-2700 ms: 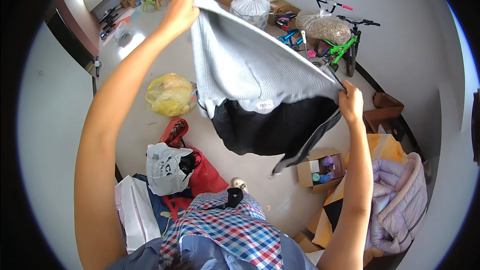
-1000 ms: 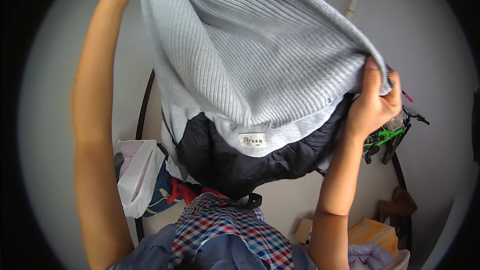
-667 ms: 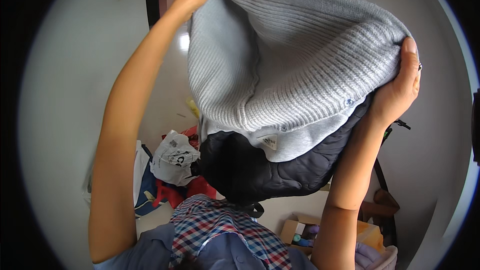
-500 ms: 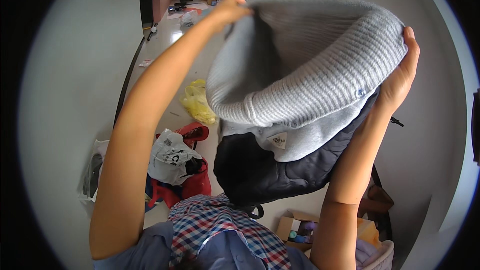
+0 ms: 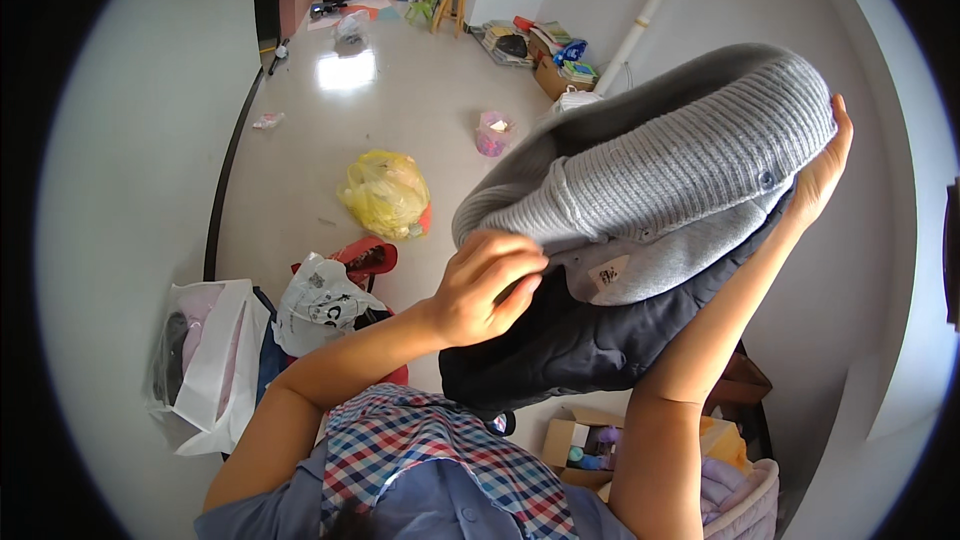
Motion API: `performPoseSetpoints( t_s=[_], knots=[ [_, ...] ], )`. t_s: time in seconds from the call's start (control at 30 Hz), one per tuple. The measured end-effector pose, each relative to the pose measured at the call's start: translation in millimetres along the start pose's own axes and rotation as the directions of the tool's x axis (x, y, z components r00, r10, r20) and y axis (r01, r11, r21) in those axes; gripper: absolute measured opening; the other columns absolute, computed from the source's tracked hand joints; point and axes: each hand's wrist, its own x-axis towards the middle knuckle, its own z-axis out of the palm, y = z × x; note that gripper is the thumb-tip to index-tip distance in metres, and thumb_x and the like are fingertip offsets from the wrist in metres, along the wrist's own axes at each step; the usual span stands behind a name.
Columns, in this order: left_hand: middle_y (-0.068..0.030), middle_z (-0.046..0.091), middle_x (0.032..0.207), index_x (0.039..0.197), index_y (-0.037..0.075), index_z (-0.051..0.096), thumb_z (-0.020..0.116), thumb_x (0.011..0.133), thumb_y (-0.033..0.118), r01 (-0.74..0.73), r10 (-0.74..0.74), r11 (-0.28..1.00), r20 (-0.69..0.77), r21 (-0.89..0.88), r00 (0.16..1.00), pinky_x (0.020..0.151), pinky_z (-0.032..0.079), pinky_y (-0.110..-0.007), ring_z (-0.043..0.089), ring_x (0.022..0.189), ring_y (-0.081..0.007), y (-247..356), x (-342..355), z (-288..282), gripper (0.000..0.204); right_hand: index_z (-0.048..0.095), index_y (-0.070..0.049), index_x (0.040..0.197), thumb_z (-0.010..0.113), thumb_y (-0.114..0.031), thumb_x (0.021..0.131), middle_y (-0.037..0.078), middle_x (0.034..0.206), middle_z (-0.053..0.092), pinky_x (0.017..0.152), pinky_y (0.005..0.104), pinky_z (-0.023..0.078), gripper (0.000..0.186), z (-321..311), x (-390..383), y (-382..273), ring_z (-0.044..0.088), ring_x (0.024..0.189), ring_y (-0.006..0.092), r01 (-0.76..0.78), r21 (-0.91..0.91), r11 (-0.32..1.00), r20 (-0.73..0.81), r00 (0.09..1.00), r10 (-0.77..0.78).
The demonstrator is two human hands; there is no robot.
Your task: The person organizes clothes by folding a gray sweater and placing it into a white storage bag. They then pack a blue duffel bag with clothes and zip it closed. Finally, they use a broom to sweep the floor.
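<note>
Grey-and-black garment [image 5: 600,340] is hanging in mid-air before the torso, above the floor [image 5: 290,170]. Right hand [image 5: 825,160] is clamping its right end, fingers mostly hidden behind the cloth. Left hand [image 5: 488,290] is overlapping the ribbed collar's [image 5: 690,155] left end, fingers curling together — cannot tell whether they are pinching fabric. Yellow bag [image 5: 385,190] is resting beyond.

Garment [image 5: 690,155] mid-R, above floor [image 5: 290,175]. Plastic bag [image 5: 386,192] on floor, L of garment; shopping bag [image 5: 222,365] far L, nr wall [image 5: 130,190]. Back: books [image 5: 578,70] on carton [image 5: 552,81], L of pipe [image 5: 640,28]. Nearer, R: box [image 5: 561,437] w/ small items [image 5: 605,437] in.
</note>
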Motion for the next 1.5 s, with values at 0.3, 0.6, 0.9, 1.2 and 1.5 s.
performPoseSetpoints(
  t_s=[0.3, 0.6, 0.9, 1.2, 1.5],
  knots=[
    [-0.0086, 0.050, 0.100, 0.103, 0.006, 0.054, 0.071, 0.062, 0.006, 0.075, -0.069, 0.983, -0.041, 0.166, 0.997, 0.080, 0.038, -0.038, 0.051, 0.091, -0.0266, -9.2, 18.2, 17.5, 0.044, 0.057, -0.002, 0.110, 0.052, -0.021, 0.086, 0.010, 0.108, 0.057, 0.090, 0.0329, 0.041, 0.031, -34.2, 5.4, -25.4, 0.054, 0.099, 0.0200, 0.159, -0.162, 0.974, 0.101, 0.984, -0.144],
    [-0.0064, 0.056, 0.082, 0.084, 0.001, 0.062, 0.065, 0.068, -0.007, 0.198, -0.210, 0.962, -0.044, -0.190, 0.977, 0.065, 0.044, -0.030, 0.054, 0.074, -0.0213, 1.8, 18.9, 24.9, 0.018, 0.057, -0.005, 0.111, 0.053, -0.025, 0.086, 0.009, 0.109, 0.057, 0.090, 0.0339, 0.041, 0.033, -64.9, 15.6, -34.4, 0.054, 0.100, 0.0194, 0.247, -0.302, 0.921, 0.173, 0.964, -0.202],
    [-0.0081, 0.050, 0.095, 0.080, 0.003, 0.053, 0.068, 0.071, 0.002, 0.320, -0.266, 0.885, 0.199, -0.337, 0.943, 0.079, 0.041, -0.032, 0.049, 0.093, -0.0228, 7.0, 15.0, 17.1, 0.016, 0.058, -0.006, 0.110, 0.053, -0.027, 0.085, 0.009, 0.108, 0.058, 0.090, 0.0348, 0.041, 0.033, -77.7, 8.6, -36.7, 0.055, 0.099, 0.0197, 0.246, -0.318, 0.915, 0.140, 0.967, -0.212],
    [-0.0092, 0.050, 0.098, 0.092, 0.004, 0.057, 0.066, 0.070, 0.001, 0.211, -0.176, 0.967, 0.228, -0.140, 0.958, 0.077, 0.042, -0.035, 0.049, 0.094, -0.0256, -3.2, 2.0, 26.5, 0.024, 0.060, -0.004, 0.103, 0.055, -0.025, 0.084, 0.010, 0.103, 0.060, 0.086, 0.0354, 0.043, 0.029, -93.7, 24.8, -36.4, 0.057, 0.096, 0.0201, 0.161, -0.249, 0.955, 0.083, 0.986, -0.145],
    [-0.0215, 0.036, 0.127, 0.130, -0.001, 0.025, 0.084, 0.053, 0.022, 0.666, -0.679, 0.732, 0.227, 0.144, 0.698, 0.100, 0.030, -0.040, 0.035, 0.120, -0.0352, -13.4, -96.1, 38.6, 0.099, 0.061, -0.003, 0.101, 0.057, -0.025, 0.083, 0.011, 0.102, 0.060, 0.086, 0.0356, 0.043, 0.029, -85.8, 9.3, -24.3, 0.057, 0.095, 0.0206, 0.203, -0.269, 0.941, 0.065, 0.979, -0.193]
  ],
)
